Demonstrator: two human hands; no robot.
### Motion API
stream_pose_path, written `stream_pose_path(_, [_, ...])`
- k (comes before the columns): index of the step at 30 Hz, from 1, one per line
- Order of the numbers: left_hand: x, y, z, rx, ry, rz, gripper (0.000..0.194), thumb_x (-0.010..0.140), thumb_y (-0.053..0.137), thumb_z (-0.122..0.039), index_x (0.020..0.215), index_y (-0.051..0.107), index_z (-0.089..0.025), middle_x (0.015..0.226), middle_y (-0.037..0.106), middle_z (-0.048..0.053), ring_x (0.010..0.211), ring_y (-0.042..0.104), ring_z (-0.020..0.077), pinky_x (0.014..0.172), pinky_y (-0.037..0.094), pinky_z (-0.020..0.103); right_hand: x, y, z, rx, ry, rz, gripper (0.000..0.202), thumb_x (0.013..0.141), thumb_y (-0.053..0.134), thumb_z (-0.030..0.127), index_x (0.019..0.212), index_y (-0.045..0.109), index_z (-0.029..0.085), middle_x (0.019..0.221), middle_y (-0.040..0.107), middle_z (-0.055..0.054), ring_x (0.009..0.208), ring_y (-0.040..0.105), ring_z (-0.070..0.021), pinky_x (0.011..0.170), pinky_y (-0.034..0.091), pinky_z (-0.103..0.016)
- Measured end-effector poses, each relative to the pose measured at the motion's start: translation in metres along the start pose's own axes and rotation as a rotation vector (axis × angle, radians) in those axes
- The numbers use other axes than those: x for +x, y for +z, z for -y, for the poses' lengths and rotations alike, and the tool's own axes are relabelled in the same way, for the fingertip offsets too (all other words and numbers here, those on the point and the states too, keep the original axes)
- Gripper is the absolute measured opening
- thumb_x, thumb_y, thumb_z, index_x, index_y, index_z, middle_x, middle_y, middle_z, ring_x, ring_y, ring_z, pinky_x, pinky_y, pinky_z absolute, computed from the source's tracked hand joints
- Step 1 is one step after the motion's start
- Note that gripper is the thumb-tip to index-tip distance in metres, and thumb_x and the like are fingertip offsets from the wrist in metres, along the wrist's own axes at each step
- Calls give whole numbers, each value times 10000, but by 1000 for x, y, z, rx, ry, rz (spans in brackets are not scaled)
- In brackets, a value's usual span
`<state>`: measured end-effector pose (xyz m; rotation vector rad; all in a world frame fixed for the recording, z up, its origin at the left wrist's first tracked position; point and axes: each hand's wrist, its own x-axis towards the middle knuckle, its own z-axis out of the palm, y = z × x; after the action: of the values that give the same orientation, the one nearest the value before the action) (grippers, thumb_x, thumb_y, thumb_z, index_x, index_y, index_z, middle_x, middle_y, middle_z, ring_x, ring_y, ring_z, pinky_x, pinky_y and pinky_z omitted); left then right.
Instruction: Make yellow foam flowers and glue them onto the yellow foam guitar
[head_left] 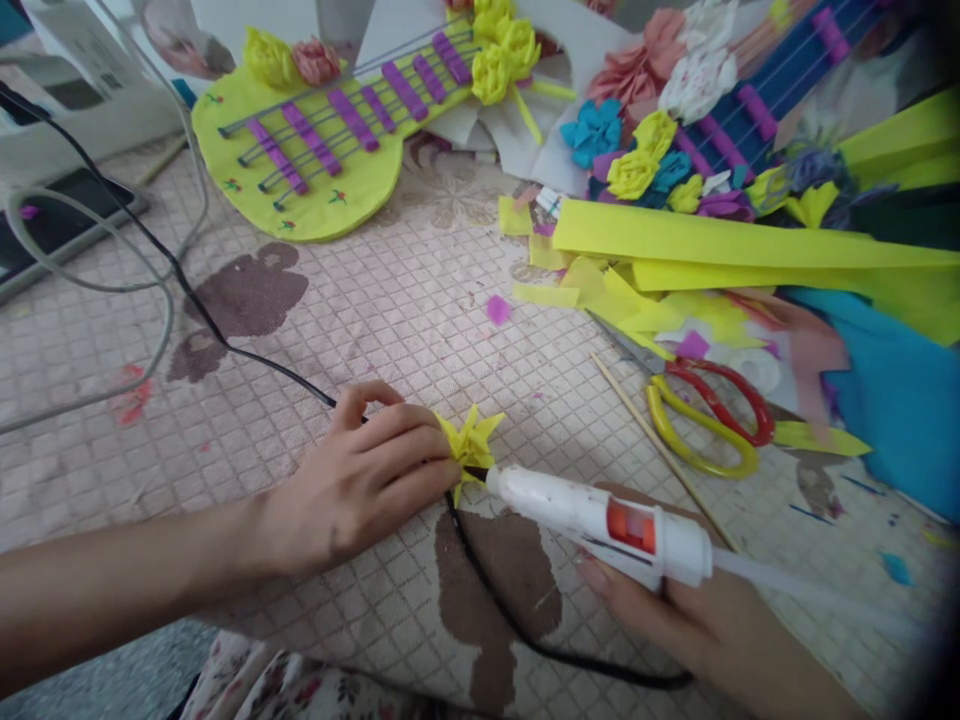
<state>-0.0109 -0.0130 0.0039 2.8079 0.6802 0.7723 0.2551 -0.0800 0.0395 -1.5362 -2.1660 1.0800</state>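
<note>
left hand [367, 480] has its grip closed on the yellow paper flower [472, 436], towards the table's [337, 610] near edge; right hand's [720, 615] grip wraps the glue gun [544, 500], nozzle [478, 473] at the flower: gluing, apparently, calling for steadiness.

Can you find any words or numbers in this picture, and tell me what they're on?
No words, numbers or signs can be read.
White box, at the back left: faint marks, too small and blurred to read.
White glue gun: no letters can be made out.
</note>
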Motion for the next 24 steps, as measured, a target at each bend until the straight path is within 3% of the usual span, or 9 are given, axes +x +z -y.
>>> stream_pose_path(6, [-1,2,-2,-6,-40,-1,110,892,517,-144,953,598,-187,895,669,6,909,570,183,864,344,399,-1,0,-2,-85,-35,-16,32,835,520,254,840,552,251,669,626,15,605,612,-157,472,494,-259])
stream_pose_path(13, [2,5,-2,-169,-212,19,39,873,562,-187,888,593,-204,863,646,1,848,545,157,806,362,350,-3,3,-3,-62,-27,-53,63,844,512,273,869,561,242,677,637,23,598,617,-149,484,497,-254])
stream_pose_path(24, [3,3,-3,-203,-242,45,54,881,541,-187,880,594,-200,858,636,7,850,535,159,805,357,350,1,-1,2,-32,-8,3,61,832,523,250,795,571,254,675,641,9,597,618,-161,489,520,-260])
